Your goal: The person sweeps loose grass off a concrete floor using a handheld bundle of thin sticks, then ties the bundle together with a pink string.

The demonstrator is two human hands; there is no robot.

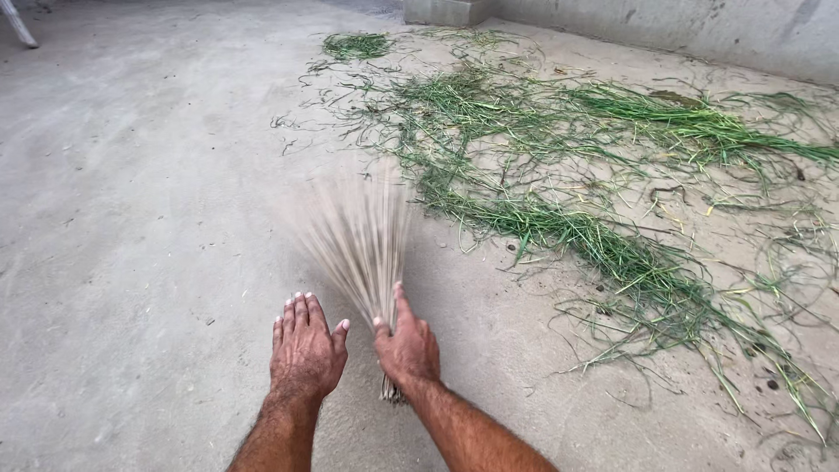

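Note:
My right hand (407, 346) grips the bound end of a stick broom (354, 236), a bundle of thin tan twigs that fans out ahead and is blurred with motion. Beside it on the left, my left hand (304, 350) is held flat, palm down, with fingers together and nothing in it. The broom's tips reach the near edge of the cut green grass (559, 227) scattered over the concrete floor (140, 218).
The grass spreads in long strands from the middle to the right edge, with a small clump (356, 44) at the far side. A low concrete wall (717, 31) runs along the top right. A white leg or pole (17, 24) shows at top left.

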